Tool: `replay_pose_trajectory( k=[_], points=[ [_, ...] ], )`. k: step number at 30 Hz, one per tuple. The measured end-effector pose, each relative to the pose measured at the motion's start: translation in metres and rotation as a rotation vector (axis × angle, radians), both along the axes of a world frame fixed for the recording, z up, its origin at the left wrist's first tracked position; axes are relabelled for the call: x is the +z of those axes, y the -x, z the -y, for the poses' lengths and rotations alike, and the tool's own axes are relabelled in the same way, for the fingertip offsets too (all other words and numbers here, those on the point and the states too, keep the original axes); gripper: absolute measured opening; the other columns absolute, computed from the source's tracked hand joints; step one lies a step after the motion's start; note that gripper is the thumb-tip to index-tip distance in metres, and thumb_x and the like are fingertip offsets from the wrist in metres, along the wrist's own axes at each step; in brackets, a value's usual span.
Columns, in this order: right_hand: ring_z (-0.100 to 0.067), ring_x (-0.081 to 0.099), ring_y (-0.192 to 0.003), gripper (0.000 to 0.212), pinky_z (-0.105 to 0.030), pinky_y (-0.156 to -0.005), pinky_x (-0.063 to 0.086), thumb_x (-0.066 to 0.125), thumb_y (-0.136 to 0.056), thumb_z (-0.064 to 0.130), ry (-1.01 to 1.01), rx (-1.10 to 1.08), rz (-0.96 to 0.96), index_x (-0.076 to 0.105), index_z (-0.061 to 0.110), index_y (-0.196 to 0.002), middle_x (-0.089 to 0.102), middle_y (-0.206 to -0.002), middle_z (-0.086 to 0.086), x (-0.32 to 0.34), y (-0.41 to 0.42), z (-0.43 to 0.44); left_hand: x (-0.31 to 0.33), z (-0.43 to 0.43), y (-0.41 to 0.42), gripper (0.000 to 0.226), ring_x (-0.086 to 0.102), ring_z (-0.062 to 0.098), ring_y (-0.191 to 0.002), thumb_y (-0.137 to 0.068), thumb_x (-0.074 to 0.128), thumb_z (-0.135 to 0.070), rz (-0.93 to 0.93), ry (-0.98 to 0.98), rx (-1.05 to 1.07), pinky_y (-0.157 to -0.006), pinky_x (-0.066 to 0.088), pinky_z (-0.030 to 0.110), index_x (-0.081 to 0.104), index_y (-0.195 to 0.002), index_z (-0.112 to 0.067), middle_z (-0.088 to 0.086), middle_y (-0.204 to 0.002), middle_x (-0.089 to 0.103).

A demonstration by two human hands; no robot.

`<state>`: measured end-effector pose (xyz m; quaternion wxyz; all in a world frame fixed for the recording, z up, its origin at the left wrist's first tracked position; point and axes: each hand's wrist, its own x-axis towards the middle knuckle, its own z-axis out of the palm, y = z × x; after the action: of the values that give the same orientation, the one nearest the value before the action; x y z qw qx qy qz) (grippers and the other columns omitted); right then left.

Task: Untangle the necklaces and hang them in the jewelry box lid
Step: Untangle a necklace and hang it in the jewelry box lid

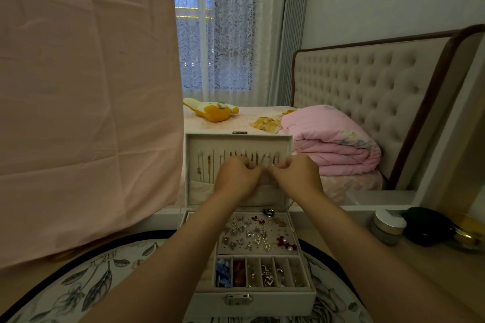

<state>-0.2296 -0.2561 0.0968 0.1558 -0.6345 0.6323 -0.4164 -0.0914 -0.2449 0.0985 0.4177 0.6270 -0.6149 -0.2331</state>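
Fingers: left hand (237, 178) and right hand (296, 176) both pinch the necklace (270, 163) between them.
Handling: likely light, limp, snag-prone; best held at the clasp.

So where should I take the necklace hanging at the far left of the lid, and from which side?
Probably pinch the necklace high on its chain, from the front: it hangs straight down, flat against the upright lid, so only the front is open.

Thin necklaces (209, 165) hang in a row inside the upright lid (238, 136).
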Motion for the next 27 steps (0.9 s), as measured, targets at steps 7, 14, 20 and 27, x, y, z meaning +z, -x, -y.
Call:
replay_pose_trajectory(
  k=[7, 14, 20, 27],
  points=[
    [-0.028, 0.065, -0.074, 0.019, -0.036, -0.059, 0.058, 0.065, -0.087, 0.009, -0.252, 0.185, 0.060, 0.068, 0.015, -0.069, 0.065, -0.076, -0.007, -0.010, -0.001, -0.012, -0.003, -0.025, -0.006, 0.031, 0.067, 0.018, -0.088, -0.101, 0.051, -0.013, -0.164, -0.126, -0.261, -0.082, 0.059, 0.031, 0.064, -0.129, -0.011, 0.004, -0.098, 0.071],
    [-0.018, 0.068, -0.096, 0.013, -0.031, -0.088, 0.056, 0.067, -0.092, 0.020, -0.185, 0.218, -0.370, 0.079, 0.020, -0.090, 0.074, -0.100, -0.002, -0.023, 0.003, -0.019, -0.022, -0.028, -0.025, 0.038, 0.051, 0.020, -0.127, -0.099, 0.051, -0.014, 0.416, 0.095, -0.216, -0.109, 0.042, 0.036, 0.059, -0.136, -0.019, 0.002, -0.136, 0.058],
    [-0.018, 0.068, -0.083, 0.025, -0.037, -0.082, 0.059, 0.080, -0.081, 0.038, -0.258, 0.216, -0.526, 0.080, 0.015, -0.088, 0.073, -0.089, -0.004, -0.025, -0.004, -0.019, -0.035, -0.030, -0.027, 0.045, 0.042, 0.019, -0.120, -0.095, 0.051, -0.023, 0.712, 0.280, -0.108, -0.103, 0.039, 0.035, 0.054, -0.139, -0.026, 0.000, -0.132, 0.053],
    [-0.020, 0.066, -0.090, 0.013, -0.036, -0.087, 0.057, 0.080, -0.084, 0.022, -0.214, 0.274, -0.475, 0.076, 0.009, -0.084, 0.072, -0.094, -0.006, -0.012, -0.005, -0.013, -0.035, -0.027, -0.027, 0.041, 0.043, 0.020, -0.119, -0.095, 0.051, -0.027, 0.819, 0.266, -0.112, -0.103, 0.037, 0.035, 0.054, -0.135, -0.021, 0.003, -0.130, 0.053]
  ],
)
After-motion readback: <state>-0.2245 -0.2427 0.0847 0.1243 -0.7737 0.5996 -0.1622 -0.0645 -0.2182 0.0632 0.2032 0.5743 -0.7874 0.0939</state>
